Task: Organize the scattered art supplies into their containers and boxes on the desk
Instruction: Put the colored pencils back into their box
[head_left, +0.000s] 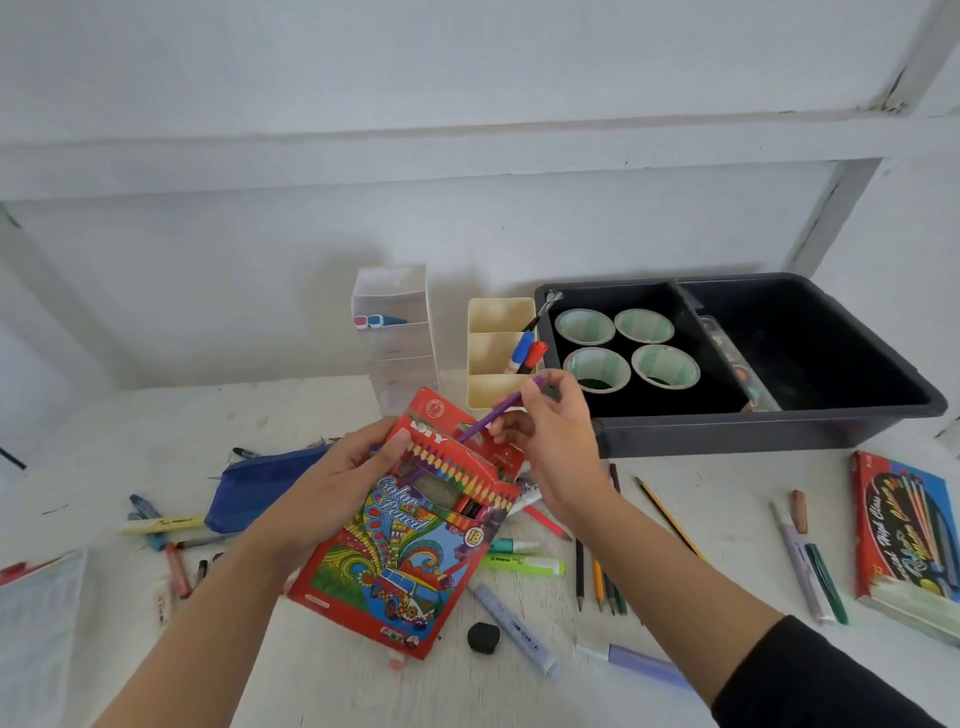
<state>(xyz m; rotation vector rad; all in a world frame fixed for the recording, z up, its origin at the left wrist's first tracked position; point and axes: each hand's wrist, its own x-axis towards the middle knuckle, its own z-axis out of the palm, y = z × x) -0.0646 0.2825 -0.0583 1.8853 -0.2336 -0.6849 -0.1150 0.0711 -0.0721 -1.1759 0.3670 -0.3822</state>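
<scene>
My left hand (347, 470) grips a red colour pencil box (410, 545) by its upper left edge and holds it tilted above the desk. My right hand (553, 436) pinches a purple pencil (498, 413) whose lower end points into the box's open top. A cream three-part organiser (493, 312) behind holds a blue and a red marker (527, 353). Loose pencils (602, 577), a green highlighter (519, 565), lilac markers (644, 662) and a black eraser (483, 636) lie scattered on the white desk.
A black bin (831, 431) at the back right holds several tape rolls (665, 366). A clear drawer unit (397, 332) stands left of the organiser. A blue pouch (260, 486) and crayons (176, 569) lie at left, another pencil box (906, 540) at far right.
</scene>
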